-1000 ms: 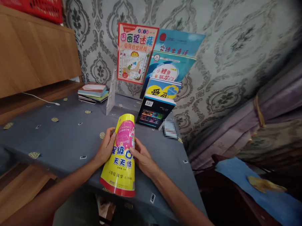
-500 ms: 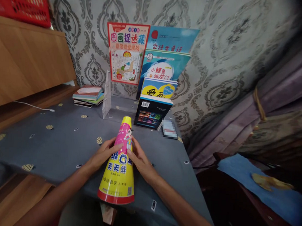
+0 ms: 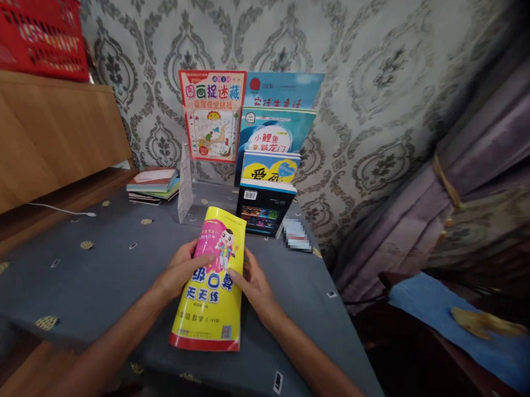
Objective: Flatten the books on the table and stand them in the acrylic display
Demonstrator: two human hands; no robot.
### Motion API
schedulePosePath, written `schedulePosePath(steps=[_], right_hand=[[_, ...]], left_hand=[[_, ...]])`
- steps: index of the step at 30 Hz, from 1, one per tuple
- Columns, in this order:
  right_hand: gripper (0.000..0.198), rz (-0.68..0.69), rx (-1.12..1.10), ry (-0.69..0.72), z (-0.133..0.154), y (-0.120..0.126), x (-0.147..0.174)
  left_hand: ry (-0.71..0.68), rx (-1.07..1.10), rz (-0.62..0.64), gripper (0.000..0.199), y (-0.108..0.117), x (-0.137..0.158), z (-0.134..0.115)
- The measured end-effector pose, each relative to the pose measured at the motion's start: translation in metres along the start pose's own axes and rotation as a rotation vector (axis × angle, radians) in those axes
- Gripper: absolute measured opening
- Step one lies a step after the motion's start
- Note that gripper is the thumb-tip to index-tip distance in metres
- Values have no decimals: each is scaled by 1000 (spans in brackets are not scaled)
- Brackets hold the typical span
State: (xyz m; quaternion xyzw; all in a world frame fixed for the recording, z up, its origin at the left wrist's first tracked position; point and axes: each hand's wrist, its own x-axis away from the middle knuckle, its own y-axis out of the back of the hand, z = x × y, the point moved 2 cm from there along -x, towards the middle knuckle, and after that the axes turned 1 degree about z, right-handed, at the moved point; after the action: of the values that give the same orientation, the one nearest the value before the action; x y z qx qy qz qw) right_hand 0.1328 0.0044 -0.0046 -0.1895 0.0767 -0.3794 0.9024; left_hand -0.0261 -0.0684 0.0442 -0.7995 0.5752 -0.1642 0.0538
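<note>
A yellow workbook (image 3: 208,313) with a pink patch and a cartoon figure on its cover is held above the table's front part. Its sides bow backward, so the cover curves. My left hand (image 3: 180,272) grips the left edge with the thumb across the cover. On the opposite edge, my right hand (image 3: 255,284) holds it the same way, fingers hidden behind. Just beyond stands a clear book rack (image 3: 185,186). Several books lean in it: a red-bordered picture book (image 3: 212,117), blue ones and a black-backed book (image 3: 264,210) in front.
A small stack of books (image 3: 152,185) lies left of the rack. A pixelated flat item (image 3: 297,235) rests to its right. A wooden cabinet (image 3: 52,131) bears a red basket (image 3: 39,28). The grey tablecloth (image 3: 112,274) ends near a purple curtain (image 3: 406,193).
The workbook has opened out from a tight, cone-like roll to a gentler curve, and its top is wider. Both hands keep hold of it. The view has tilted up slightly.
</note>
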Motion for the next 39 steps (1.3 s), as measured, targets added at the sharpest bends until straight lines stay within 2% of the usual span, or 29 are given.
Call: schedulePosePath(steps=[4, 7, 11, 18, 24, 27, 29, 33, 35, 39], right_hand=[[66, 12, 29, -70, 5, 8, -6], [56, 56, 75, -118, 8, 13, -7], [52, 33, 56, -169, 7, 15, -7], [57, 91, 30, -156, 9, 12, -2], [62, 131, 123, -86, 6, 9, -5], [61, 137, 178, -24, 14, 0, -9], [58, 138, 226, 36, 24, -10, -9], [46, 128, 330, 230, 43, -33, -1], [38, 116, 415, 326, 45, -43, 6], [30, 72, 611, 412, 41, -52, 19]], left_hand=[[28, 30, -15, 61, 8, -9, 1], [82, 63, -8, 64, 16, -12, 6], [119, 132, 25, 62, 23, -15, 15], [64, 232, -50, 42, 45, -20, 21], [26, 236, -151, 36, 72, -12, 10], [-31, 217, -143, 31, 66, -7, -4], [-95, 216, -142, 35, 56, -3, -15], [-369, 188, -183, 49, 43, 8, -31], [-471, 155, -202, 52, 44, 12, -29], [-501, 71, -183, 54, 57, 18, -12]])
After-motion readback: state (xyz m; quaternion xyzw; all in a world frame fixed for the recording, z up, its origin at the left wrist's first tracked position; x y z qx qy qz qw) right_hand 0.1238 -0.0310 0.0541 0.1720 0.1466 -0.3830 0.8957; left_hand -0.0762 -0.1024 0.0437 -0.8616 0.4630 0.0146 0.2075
